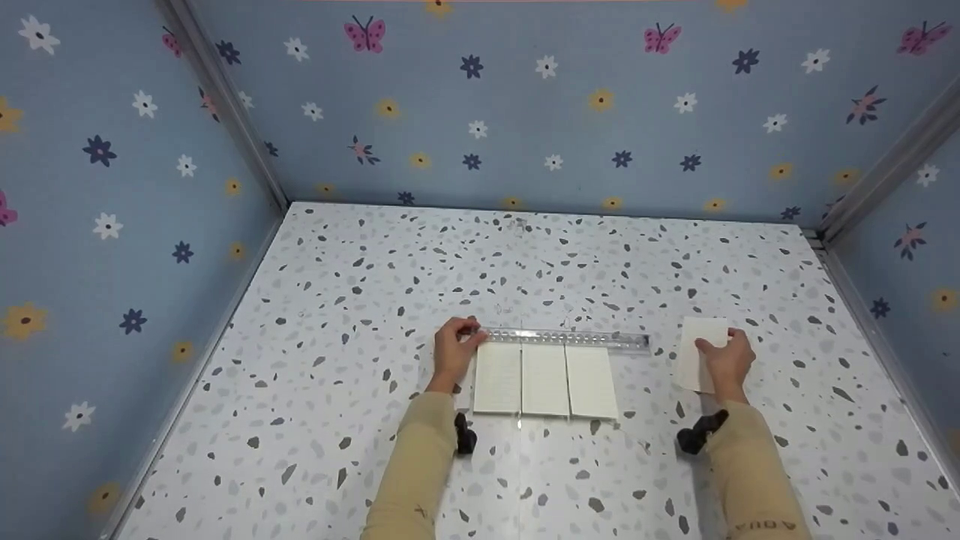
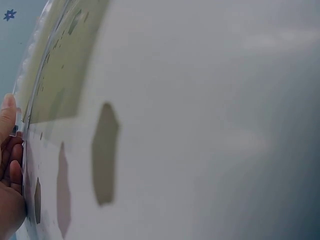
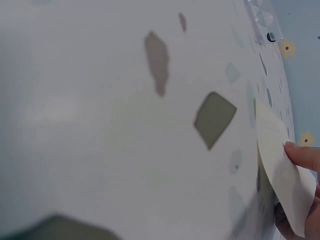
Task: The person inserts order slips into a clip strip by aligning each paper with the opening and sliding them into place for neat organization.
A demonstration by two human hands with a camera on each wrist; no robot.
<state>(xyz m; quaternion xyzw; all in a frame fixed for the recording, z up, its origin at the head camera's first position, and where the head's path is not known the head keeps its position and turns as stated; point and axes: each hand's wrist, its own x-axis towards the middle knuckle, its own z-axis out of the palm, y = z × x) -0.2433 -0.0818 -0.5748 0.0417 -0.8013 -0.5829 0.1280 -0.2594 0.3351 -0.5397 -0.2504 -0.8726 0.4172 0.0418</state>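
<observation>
Three cream paper slips [image 1: 544, 381] lie side by side on the speckled table, their top edges along a long clear plastic strip [image 1: 562, 339]. A row of round shapes runs the length of this strip, which looks like a ruler. My left hand [image 1: 454, 351] pinches the strip's left end between thumb and fingers; the left wrist view shows the thumb [image 2: 7, 117] on that end. Off to the right, my right hand [image 1: 729, 362] grips another cream paper slip [image 1: 694, 360] by its right side. In the right wrist view this slip [image 3: 282, 160] is tilted, with the thumb on its face.
Walls of blue flowered panel [image 1: 510, 112] enclose the table [image 1: 360, 300] at the back and both sides, with grey metal posts [image 1: 232, 105] at the corners. Each wrist carries a black camera mount [image 1: 465, 435].
</observation>
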